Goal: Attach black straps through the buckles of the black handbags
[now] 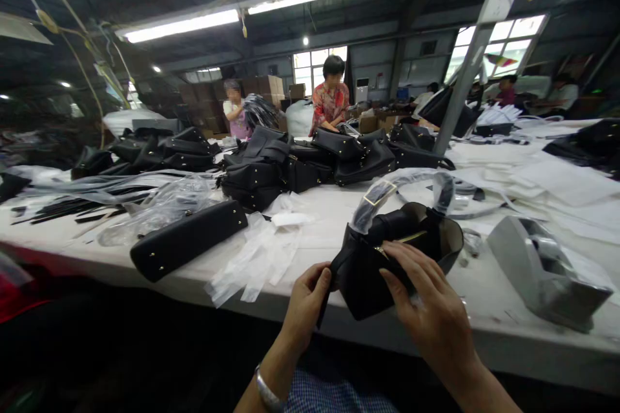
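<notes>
A black handbag (363, 287) stands at the table's front edge, its mouth open toward the right and a gold zipper showing along the top. Clear plastic wraps its arched handle (363, 214). My left hand (306, 303) pinches a dark strap-like piece (323, 316) at the bag's left side between thumb and fingers. Over the near upper side of the bag lies my right hand (431, 303), fingers together across the top and thumb lower on the front, gripping it. Its fingertips are close to the zipper end.
A grey tape dispenser (527, 271) sits to the right. White strips (264, 255) and another black bag (188, 239) lie left. Several black bags (261, 168) are piled behind. A metal post (462, 84) rises beyond. Two people (330, 100) (235, 113) stand across the table.
</notes>
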A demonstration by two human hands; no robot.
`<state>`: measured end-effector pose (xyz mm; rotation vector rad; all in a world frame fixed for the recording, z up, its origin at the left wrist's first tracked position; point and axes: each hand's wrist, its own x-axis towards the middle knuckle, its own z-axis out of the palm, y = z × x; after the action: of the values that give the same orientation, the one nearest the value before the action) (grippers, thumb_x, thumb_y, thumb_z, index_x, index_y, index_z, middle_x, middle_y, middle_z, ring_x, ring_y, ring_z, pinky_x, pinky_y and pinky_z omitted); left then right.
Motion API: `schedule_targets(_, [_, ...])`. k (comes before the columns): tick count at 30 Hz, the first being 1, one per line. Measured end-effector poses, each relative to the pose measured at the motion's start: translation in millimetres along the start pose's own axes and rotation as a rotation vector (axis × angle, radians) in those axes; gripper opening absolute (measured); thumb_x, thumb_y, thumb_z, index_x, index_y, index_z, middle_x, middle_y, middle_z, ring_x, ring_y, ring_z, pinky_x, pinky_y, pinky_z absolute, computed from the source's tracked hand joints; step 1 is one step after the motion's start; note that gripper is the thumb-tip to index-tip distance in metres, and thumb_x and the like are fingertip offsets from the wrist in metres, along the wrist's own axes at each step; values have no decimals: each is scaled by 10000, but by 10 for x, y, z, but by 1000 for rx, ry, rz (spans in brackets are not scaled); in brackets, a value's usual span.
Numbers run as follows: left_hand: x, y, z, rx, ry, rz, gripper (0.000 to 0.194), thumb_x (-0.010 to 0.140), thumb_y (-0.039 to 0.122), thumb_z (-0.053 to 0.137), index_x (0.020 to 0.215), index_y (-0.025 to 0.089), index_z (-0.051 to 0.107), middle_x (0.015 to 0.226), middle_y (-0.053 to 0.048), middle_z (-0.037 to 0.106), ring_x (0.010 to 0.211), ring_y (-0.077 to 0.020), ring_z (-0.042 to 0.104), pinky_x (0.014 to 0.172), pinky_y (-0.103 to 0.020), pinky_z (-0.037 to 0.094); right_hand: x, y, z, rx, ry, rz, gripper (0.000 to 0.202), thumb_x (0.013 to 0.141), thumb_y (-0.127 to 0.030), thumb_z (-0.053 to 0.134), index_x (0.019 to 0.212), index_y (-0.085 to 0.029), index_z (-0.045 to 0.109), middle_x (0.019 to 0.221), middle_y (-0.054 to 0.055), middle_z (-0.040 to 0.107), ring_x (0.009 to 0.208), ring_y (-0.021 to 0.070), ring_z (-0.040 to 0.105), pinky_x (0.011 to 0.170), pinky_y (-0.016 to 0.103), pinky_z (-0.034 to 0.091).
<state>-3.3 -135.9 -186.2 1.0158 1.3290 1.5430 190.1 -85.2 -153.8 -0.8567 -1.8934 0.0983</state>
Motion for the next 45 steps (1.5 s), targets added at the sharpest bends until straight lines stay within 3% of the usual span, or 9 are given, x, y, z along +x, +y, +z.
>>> schedule_targets(2, [80, 68, 49, -40, -4, 28, 392, 856, 492, 681, 1021, 142, 739, 840, -49, 729, 771, -169, 642, 765, -277, 502, 146, 20, 78, -110, -66, 10, 460, 941, -372, 578, 1359, -180, 574, 1265, 120, 689, 1154, 321, 649, 996, 493, 521])
schedule_targets(4, [144, 93, 100, -101, -22, 37, 357, 817, 452, 734, 982, 136, 755, 856, -58, 742, 802, -181, 648, 783, -278, 496, 254, 19, 130, -203, -209, 94, 501, 930, -394, 581, 1358, -132, 580, 1212, 154, 715, 1058, 345, 699, 892, 495, 573])
schedule_targets(7, [177, 39, 169, -218, -48, -13, 314, 775, 399, 778, 945, 134, 772, 893, -74, 759, 845, -205, 661, 813, -297, 493, 324, 1, 151, -243, -366, 215, 428, 895, -382, 615, 1253, -157, 679, 1121, 142, 758, 972, 354, 734, 846, 474, 588])
schedule_targets(10, [162, -47, 209, -272, -51, -51, 306, 778, 380, 775, 950, 127, 777, 899, -82, 762, 851, -218, 664, 810, -308, 491, 340, 6, 123, -129, -419, 325, 381, 869, -402, 633, 1187, -215, 727, 1055, 95, 784, 971, 328, 741, 858, 418, 585])
schedule_targets(18, [137, -50, 90, -249, -137, -62, 362, 822, 423, 729, 1045, 141, 763, 937, -74, 762, 853, -203, 659, 808, -294, 478, 327, 201, 149, 138, -346, 509, 407, 827, -508, 623, 1097, -237, 764, 1049, 64, 787, 1027, 323, 712, 910, 425, 536])
schedule_targets(22, [151, -43, 44, -228, -124, -32, 374, 748, 399, 804, 1019, 143, 768, 943, -73, 758, 905, -218, 653, 845, -296, 470, 350, 231, 180, 167, -354, 567, 436, 812, -549, 634, 1088, -234, 757, 991, 60, 791, 972, 317, 714, 880, 423, 524])
schedule_targets(28, [252, -4, 35, -297, -73, -20, 344, 783, 458, 765, 834, 118, 767, 769, -38, 708, 734, -148, 596, 740, -256, 446, 422, 244, 170, 200, -431, 585, 422, 828, -547, 635, 1099, -243, 746, 1002, 56, 788, 980, 318, 706, 929, 447, 488])
schedule_targets(37, [210, -44, 136, -341, -136, -94, 417, 777, 507, 757, 842, 95, 747, 716, -25, 646, 656, -114, 529, 644, -227, 393, 342, 382, 193, 367, -438, 599, 397, 842, -550, 647, 1093, -257, 742, 1048, 42, 783, 1011, 297, 703, 888, 394, 518])
schedule_targets(45, [156, 26, 49, -379, -135, -131, 415, 809, 505, 729, 905, 101, 730, 716, -27, 651, 610, -103, 557, 603, -217, 433, 354, 333, 194, 370, -373, 579, 477, 816, -580, 651, 1109, -220, 761, 974, 64, 792, 1025, 321, 694, 857, 380, 544])
